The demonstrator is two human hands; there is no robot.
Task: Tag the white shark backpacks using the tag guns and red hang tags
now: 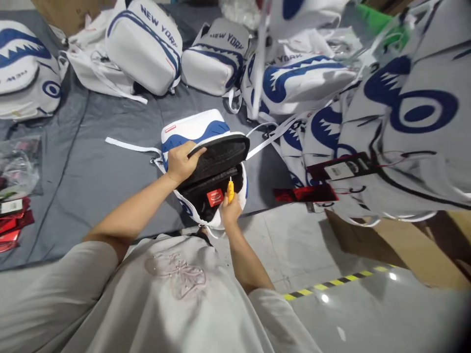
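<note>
A white and blue backpack (195, 125) lies on the grey-covered table before me, its black-lined flap (221, 156) lifted. My left hand (183, 162) grips the edge of that flap, thumb on the black lining. In my right hand (231, 212) is a small yellow-handled tool (230, 190) with a thin pale tip pointing up; its exact kind is too small to make out. That hand is at the right side of the bag's opening. Inside, a red label (215, 198) shows against the dark lining. White straps spread out on both sides of the bag.
Several white backpacks (145, 46) line the table's back. More hang or stack at the right (405, 108), with red and black tags (344, 169). Clear plastic packets (20, 164) and red tags (13, 225) lie at left. Cardboard (408, 250) stands on the floor at right.
</note>
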